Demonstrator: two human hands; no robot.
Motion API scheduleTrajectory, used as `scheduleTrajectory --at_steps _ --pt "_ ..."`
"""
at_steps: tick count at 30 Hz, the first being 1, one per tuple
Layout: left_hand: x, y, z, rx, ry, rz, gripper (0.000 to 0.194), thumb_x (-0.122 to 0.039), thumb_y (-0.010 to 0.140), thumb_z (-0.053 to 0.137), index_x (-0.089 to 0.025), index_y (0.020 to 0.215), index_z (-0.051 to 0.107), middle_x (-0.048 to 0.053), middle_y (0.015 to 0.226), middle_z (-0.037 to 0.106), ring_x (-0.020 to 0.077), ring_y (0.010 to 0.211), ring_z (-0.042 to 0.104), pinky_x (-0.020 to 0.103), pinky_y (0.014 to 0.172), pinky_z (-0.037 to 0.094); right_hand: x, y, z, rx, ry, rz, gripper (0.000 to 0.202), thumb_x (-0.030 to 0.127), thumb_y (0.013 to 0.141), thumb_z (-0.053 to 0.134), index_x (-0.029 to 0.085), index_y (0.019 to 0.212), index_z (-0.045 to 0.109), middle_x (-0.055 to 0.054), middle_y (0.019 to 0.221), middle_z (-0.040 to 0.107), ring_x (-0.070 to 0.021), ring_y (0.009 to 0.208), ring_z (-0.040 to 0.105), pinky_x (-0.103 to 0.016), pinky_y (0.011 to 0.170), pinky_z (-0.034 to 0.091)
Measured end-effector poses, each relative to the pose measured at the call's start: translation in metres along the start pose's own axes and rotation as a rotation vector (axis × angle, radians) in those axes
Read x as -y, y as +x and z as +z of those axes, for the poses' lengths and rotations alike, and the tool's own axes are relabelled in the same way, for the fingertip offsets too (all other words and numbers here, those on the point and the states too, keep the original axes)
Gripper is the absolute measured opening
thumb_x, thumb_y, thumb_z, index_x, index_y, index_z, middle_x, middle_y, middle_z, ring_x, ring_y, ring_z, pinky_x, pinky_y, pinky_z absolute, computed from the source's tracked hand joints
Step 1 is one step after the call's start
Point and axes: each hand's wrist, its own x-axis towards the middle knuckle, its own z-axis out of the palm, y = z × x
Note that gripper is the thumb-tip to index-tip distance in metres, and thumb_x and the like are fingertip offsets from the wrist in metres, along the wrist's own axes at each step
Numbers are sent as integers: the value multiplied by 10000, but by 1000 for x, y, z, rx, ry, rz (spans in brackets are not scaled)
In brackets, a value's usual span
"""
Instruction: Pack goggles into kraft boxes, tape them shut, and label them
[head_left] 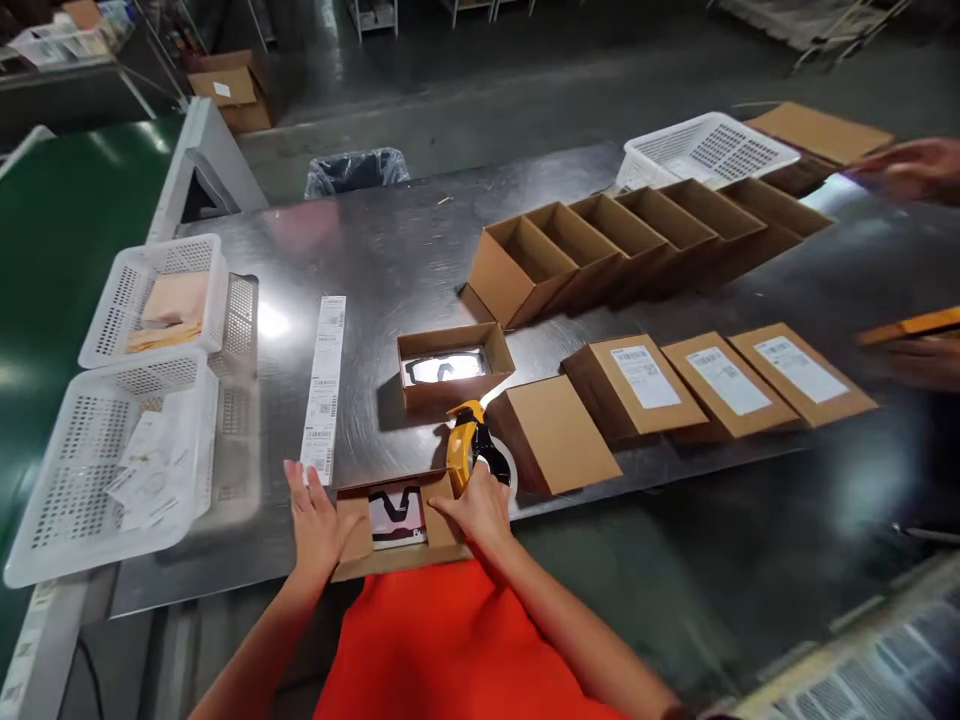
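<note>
Tape dispenser, yellow-and-black (pixel 465 442), sits in the curled right hand (pixel 484 507) I watch remotely, thumb apparently free to press the open brown cardboard box (pixel 390 570) at the grey metal table (pixel 397 255)'s edge; the left hand (pixel 311 525), spread, gripping nothing, seemingly braces it.

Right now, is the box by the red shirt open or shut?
Open. The box has side flaps folded inward, but the printed package inside shows through the gap between them.
</note>
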Motion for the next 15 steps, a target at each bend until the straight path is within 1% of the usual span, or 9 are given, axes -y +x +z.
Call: scheduleTrajectory --at_steps 1,3,4,5,7,8,10,13,15 --pt "-1 -1 -9 49 50 154 949 -402 747 700 -118 1487 178 260 1552 169 421 1433 143 624 1098 244 -1 -3 3 2 15 8 640 575 578 752 164 967 454 -151 926 657 -366 937 635 -415 780 437" --pt "-5 -6 -24 260 101 426 737 -424 813 622 -186 1445 326 164 1470 419 346 1409 283 571 1147 189 -4 -7 7 11 54 24 619 577 615 724 160 979 447 -152 911 666 -363 926 641 -415 782 442" --pt "-8 -11 -29 356 122 503 727 -482 808 611 -191 1428 367 145 1429 479 331 1388 330 552 1154 186 -5 -8 9 12 72 30 594 559 633 713 159 981 445 -156 911 668 -363 927 641 -417 783 444" --pt "-11 -16 -31 407 147 533 766 -555 783 609 -172 1412 398 153 1409 502 335 1368 361 540 1148 206 -7 -9 11 9 92 35 565 534 646 702 159 981 443 -163 919 668 -366 934 639 -419 784 447" --pt "-17 -24 -29 408 201 506 812 -636 748 602 -122 1363 470 198 1396 501 358 1314 421 525 1090 300 -12 -8 12 8 170 36 525 486 654 687 164 984 436 -171 943 665 -363 946 633 -417 775 458" --pt "-19 -25 -26 393 218 474 759 -622 756 606 -122 1320 517 205 1384 508 358 1269 463 510 1038 356 -14 -7 11 20 239 31 517 469 652 682 170 990 429 -164 950 663 -352 937 635 -408 761 467" --pt "-22 -23 -18 363 223 407 552 -530 792 626 -165 1205 607 175 1329 556 331 1164 531 480 946 419 -22 -8 9 61 418 9 504 447 655 664 187 1008 416 -129 955 662 -310 894 642 -378 727 484" --pt "-21 -16 -5 291 177 320 323 -414 804 655 -226 1067 661 125 1242 588 312 1115 530 508 951 393 -37 -17 1 80 587 -47 452 445 689 629 203 1013 428 -79 921 650 -250 809 632 -344 690 493" --pt "-20 -19 2 217 131 235 308 -375 829 625 -230 1100 650 135 1249 564 333 1187 480 562 1018 321 -44 -27 -6 48 612 -88 417 476 724 611 200 998 462 -65 878 632 -232 770 610 -333 669 490"
